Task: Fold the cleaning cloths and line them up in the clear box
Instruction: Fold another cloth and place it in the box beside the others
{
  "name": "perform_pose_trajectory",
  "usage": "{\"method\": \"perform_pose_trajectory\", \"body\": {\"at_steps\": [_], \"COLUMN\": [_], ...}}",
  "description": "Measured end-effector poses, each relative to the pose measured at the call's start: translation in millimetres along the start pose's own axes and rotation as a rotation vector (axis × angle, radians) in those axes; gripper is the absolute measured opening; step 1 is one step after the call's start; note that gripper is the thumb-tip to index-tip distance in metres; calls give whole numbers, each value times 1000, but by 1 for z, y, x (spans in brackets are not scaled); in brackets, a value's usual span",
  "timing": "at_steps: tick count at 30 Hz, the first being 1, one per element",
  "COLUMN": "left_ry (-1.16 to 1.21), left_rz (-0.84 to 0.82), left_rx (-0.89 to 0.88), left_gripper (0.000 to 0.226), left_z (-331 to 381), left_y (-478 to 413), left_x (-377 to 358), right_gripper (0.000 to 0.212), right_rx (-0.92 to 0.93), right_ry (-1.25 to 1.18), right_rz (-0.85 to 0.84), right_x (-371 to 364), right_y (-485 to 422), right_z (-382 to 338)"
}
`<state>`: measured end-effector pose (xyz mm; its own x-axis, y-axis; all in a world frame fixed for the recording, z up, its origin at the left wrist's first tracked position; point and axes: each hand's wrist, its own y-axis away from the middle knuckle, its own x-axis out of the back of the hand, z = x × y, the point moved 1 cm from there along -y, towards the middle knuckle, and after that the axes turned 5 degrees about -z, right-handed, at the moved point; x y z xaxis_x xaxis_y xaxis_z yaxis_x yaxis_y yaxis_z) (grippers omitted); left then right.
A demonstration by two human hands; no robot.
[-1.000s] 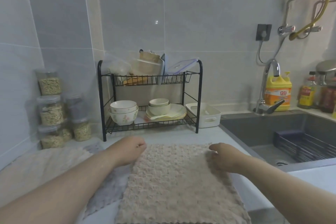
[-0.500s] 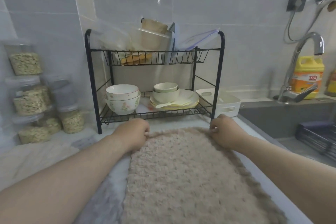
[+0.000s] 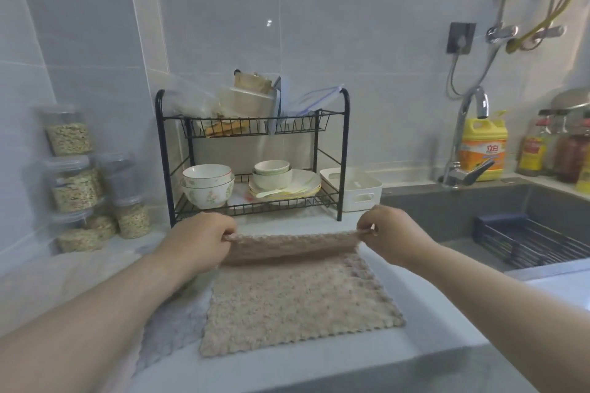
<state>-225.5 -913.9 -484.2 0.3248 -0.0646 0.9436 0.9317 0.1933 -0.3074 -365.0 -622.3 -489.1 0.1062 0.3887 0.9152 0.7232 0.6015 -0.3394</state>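
Note:
A beige nubbly cleaning cloth [image 3: 293,306] lies on the white counter in front of me. My left hand [image 3: 204,241] pinches its far left corner and my right hand [image 3: 388,231] pinches its far right corner. Both hold the far edge lifted off the counter, stretched taut between them, with the lifted strip curling over the flat part. A grey cloth [image 3: 172,325] lies partly under the beige one at its left. A clear box with a lid [image 3: 247,105] stands on the top shelf of the black rack.
A black two-tier dish rack [image 3: 344,150] with bowls and plates stands behind the cloth. Stacked clear jars [image 3: 73,182] fill the left corner. A white basket [image 3: 354,190] sits right of the rack. A grey sink [image 3: 479,210], tap and yellow detergent bottle [image 3: 483,145] are at right.
Both hands have raised the cloth's far edge off the counter and begun bringing it back over the flat part. The camera has tilted back up, showing more wall.

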Motion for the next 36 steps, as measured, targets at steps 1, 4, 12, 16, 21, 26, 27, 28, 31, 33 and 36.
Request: {"method": "perform_pose_trajectory", "body": {"at_steps": [1,4,12,16,21,26,27,28,31,33,36], "left_ry": [-13,-14,-8,-66,-94,-54,-62,-80,-134,-184,-158], "left_rz": [2,1,-30,-121,-197,-168,-167,-169,-183,-216,-184], "left_rx": [-2,-10,-7,-24,-22,21,13,-4,-64,-90,-92], "left_gripper": [15,13,11,9,6,8,9,11,15,15,25], "left_z": [3,8,21,29,29,25,25,26,28,26,23], "left_y": [9,33,80,103,121,126,126,126,127,127,129], "left_x": [3,5,6,-5,-17,-19,-19,-20,-20,-22,-23], "right_gripper": [15,17,17,23,24,17,17,19,23,20,21], "right_rx": [2,-5,15,-4,-9,-58,-59,-58,-27,4,39], "right_ry": [0,-23,-18,2,29,-30,-26,-4,113,143,49], "right_rz": [1,16,-25,-139,-201,-136,-129,-132,-187,-215,-236], "right_x": [4,13,17,2,-11,-14,-13,-13,-14,-19,-22], "right_y": [8,30,78,101,116,115,113,112,109,109,112], "right_z": [-1,-5,-13,-15,-17,-12,-12,-13,-16,-15,-11]}}
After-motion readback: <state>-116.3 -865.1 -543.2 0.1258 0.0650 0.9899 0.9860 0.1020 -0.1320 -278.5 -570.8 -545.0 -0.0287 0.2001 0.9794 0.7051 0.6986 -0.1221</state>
